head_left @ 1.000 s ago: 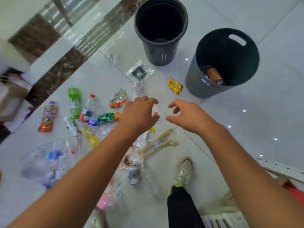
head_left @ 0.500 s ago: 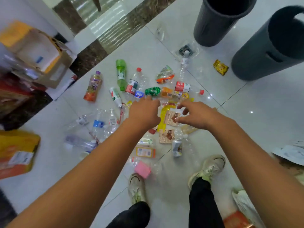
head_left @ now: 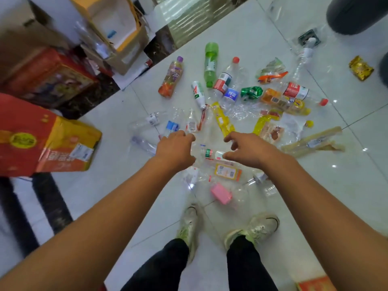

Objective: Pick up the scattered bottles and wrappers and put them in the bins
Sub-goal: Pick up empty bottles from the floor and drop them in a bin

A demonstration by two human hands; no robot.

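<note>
Head view, litter on white tiled floor [head_left: 117, 185].

Small clear bottle with green-and-red label [head_left: 211, 154]: lies on its side mid-floor, between the two hands.
Right hand [head_left: 249, 149]: thumb and fingers parted and loosely bent, thumb tip at the bottle's cap end; contact unclear.
Left hand [head_left: 175, 148]: fingers bent loosely downward, nothing seen in them.
Both hands have moved from the pile's middle to its near side.
Orange-labelled packet [head_left: 226, 171] and pink block [head_left: 220, 193]: just nearer, toward the shoes [head_left: 189, 225].
Green bottle [head_left: 210, 64], orange juice bottle [head_left: 171, 77], gold wrapper [head_left: 360, 68]: farther off, unmoved.
Dark bin [head_left: 354, 15]: now only a sliver at the far right corner, formerly well in view.
Red-and-yellow carton [head_left: 42, 141]: left edge, larger in view than half a second ago.
</note>
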